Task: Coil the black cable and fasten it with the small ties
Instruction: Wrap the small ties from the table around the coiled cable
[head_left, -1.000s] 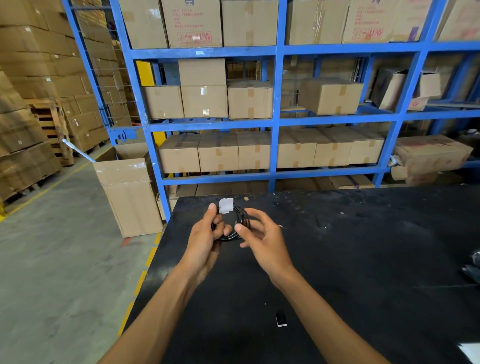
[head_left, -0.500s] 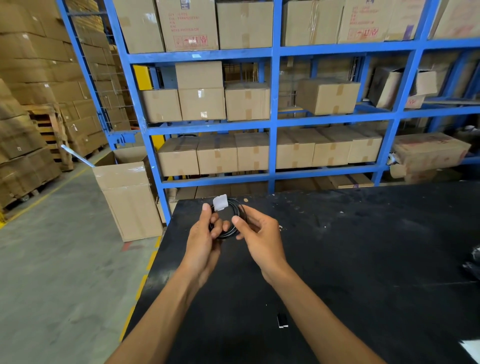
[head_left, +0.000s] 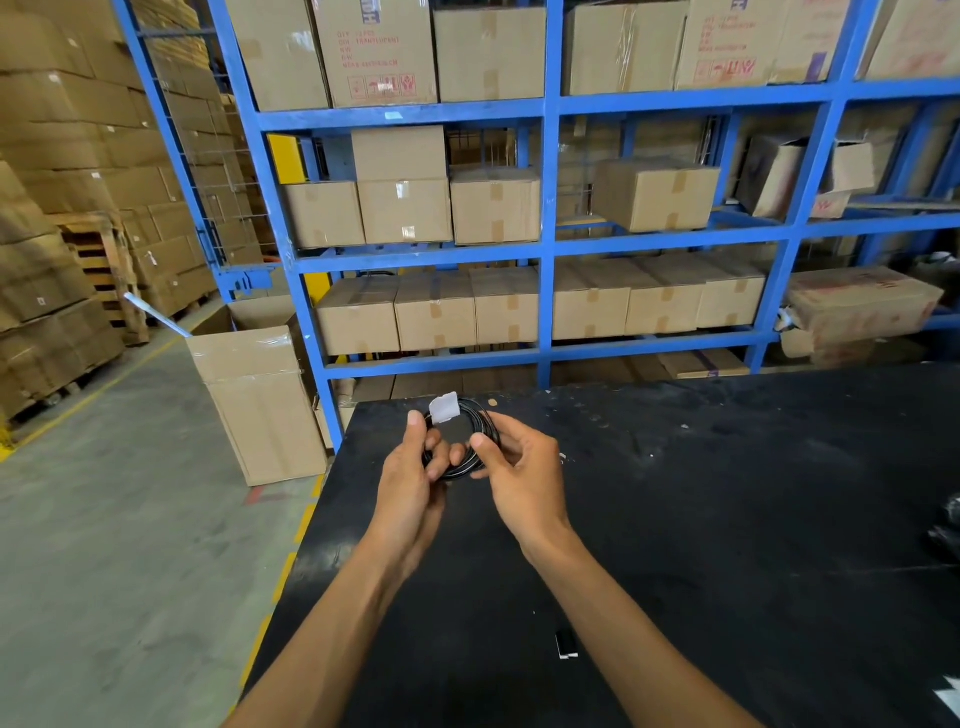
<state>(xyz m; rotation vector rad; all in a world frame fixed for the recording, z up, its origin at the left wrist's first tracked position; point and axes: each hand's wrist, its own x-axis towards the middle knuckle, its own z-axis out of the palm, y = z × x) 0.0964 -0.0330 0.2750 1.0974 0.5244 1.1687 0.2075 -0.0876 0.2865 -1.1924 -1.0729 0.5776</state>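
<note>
A small coil of black cable (head_left: 475, 421) is held above the far left part of the black table (head_left: 727, 519). A white tag (head_left: 444, 408) sticks up from the top of the coil. My left hand (head_left: 415, 467) grips the coil's left side, thumb up beside the tag. On the coil's right side, my right hand (head_left: 519, 467) pinches the loops between thumb and fingers. A small black and white piece (head_left: 566, 644) lies on the table between my forearms; whether it is a tie I cannot tell.
Blue steel shelving (head_left: 545, 249) full of cardboard boxes stands just beyond the table. An open tall carton (head_left: 260, 395) stands on the concrete floor at the left. Something dark (head_left: 948, 525) lies at the table's right edge, something white (head_left: 948, 699) at the lower right corner.
Both hands with the coil have risen slightly and my right thumb has shifted along the coil's right side. The coil stays held between both hands.
</note>
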